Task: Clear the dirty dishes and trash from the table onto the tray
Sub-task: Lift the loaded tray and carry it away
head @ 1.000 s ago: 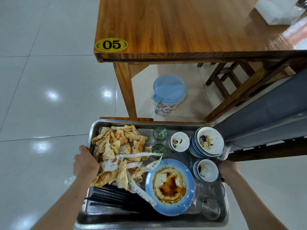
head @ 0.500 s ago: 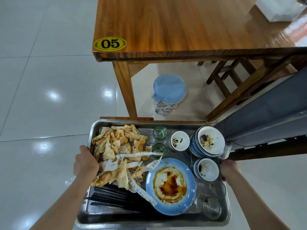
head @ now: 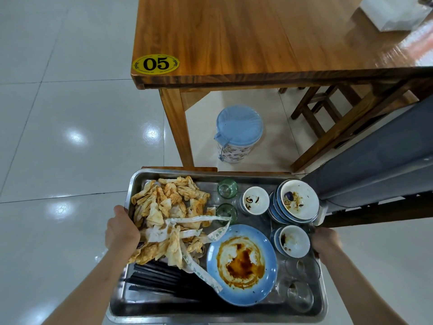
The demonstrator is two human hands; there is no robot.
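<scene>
Left hand: the left hand (head: pixel 121 231) grips the left rim of the tray (head: pixel 210 313), fingers curled over its edge.
Right hand: the right hand (head: pixel 326 240) clamps the tray's right rim, beside a small bowl (head: pixel 294 240).
Tray: lower centre of the frame, holding crumpled napkins (head: pixel 164 207), black chopsticks (head: pixel 159 277), a sauce-stained blue plate (head: pixel 241 263), stacked bowls (head: pixel 295 201) and glasses (head: pixel 227 188).
Room: wooden table (head: pixel 257 36) marked 05 at upper centre; a blue-lidded bin (head: pixel 237 133) under it; glossy tiled floor (head: pixel 58 137) on the left.
Arms: both forearms reach up from the bottom edge, spread wide apart.
</scene>
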